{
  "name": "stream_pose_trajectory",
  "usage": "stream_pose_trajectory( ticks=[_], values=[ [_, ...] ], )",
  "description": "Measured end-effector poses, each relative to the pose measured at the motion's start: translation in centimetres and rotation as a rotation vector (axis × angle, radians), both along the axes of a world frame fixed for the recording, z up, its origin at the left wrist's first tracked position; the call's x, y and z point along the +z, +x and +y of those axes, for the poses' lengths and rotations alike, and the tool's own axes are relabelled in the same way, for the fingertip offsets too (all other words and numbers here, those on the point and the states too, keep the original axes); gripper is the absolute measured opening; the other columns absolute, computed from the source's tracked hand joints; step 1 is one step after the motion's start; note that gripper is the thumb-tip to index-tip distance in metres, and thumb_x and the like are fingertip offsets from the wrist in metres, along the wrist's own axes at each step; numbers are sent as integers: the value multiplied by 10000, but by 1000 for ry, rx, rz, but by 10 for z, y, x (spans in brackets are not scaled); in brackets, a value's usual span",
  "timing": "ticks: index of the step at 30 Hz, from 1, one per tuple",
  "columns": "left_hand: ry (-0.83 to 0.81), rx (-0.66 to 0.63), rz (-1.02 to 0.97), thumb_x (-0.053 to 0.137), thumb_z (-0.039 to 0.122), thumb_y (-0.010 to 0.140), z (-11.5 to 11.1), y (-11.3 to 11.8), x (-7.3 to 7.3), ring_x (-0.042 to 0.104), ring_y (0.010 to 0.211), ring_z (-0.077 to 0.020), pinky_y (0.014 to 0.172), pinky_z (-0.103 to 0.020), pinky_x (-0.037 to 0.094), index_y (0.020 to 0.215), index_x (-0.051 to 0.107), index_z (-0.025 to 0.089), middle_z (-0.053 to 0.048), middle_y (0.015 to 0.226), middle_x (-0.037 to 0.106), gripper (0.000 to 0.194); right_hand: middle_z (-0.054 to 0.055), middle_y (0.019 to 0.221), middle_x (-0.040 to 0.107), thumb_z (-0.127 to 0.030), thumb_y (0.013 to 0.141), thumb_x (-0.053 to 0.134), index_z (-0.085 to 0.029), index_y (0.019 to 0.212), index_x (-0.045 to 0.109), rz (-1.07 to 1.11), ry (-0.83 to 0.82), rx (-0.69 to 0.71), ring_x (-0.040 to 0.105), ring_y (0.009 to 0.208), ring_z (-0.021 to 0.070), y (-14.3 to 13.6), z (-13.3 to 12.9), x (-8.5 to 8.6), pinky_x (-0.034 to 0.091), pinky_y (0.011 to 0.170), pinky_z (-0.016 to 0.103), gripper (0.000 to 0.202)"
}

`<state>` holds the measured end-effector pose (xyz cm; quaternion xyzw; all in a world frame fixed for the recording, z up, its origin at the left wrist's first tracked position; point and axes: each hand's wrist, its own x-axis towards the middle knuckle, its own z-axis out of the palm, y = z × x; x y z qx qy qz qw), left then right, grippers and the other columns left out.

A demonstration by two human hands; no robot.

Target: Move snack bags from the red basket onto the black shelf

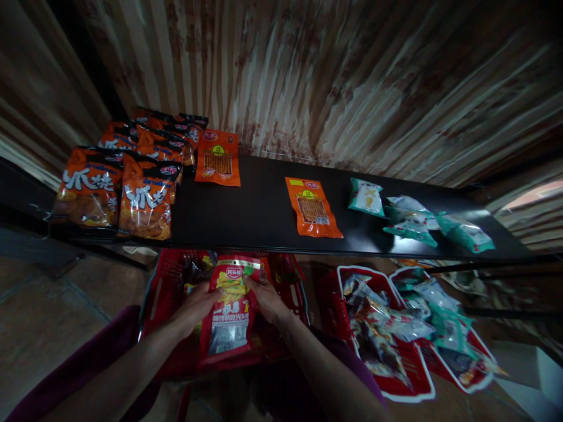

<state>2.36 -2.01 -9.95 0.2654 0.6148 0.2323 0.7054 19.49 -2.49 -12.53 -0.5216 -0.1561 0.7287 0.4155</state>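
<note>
A red snack bag (231, 310) with a yellow food picture is held between both hands, above a red shopping basket (162, 310). My left hand (200, 305) grips its left edge, and my right hand (266, 299) has the right edge, thumb on the front. Other packets in the basket are partly hidden by the bag and my arms. On the black shelf (259, 205) beyond, one orange snack packet (219, 158) stands beside black-and-orange bags (147, 196) at the left. Another orange packet (313, 208) lies flat near the middle.
Small green-and-white packets (367, 197) lie on the shelf's right part. On the floor to the right, two red baskets with white rims (422, 375) hold assorted snack bags. A pale box (528, 369) stands beyond them. Striped curtain (285, 76) hangs behind the shelf.
</note>
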Motion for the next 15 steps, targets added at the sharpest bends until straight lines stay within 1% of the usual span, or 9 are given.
stream_pose_trajectory(
  ticks=[3,7,11,15],
  values=[
    [20,-64,24,720,331,647,-1,-3,0,681,742,-250,674,-325,502,811,649,132,-73,727,717,267,63,745,725,-528,486,815,-163,780,672,2,17,30,693,792,253,3,-1,-6,532,749,389,490],
    [20,-99,-9,728,429,623,-2,-7,4,682,791,-263,716,-339,505,810,641,142,-76,766,726,352,57,724,725,-506,482,826,-157,769,679,-4,10,28,696,791,259,5,-2,-9,529,757,397,475],
    [31,-153,-47,694,522,634,-1,-9,9,681,780,-264,730,-352,507,841,644,142,-83,801,732,436,60,695,723,-490,469,834,-148,773,686,-20,-30,44,699,770,264,7,0,-5,533,744,398,481],
    [29,-189,-126,699,527,631,1,-11,14,682,769,-257,740,-348,511,900,653,144,-77,829,737,471,63,707,726,-442,491,836,-141,763,692,-31,-39,95,701,741,242,12,5,2,540,741,368,430]
  ],
)
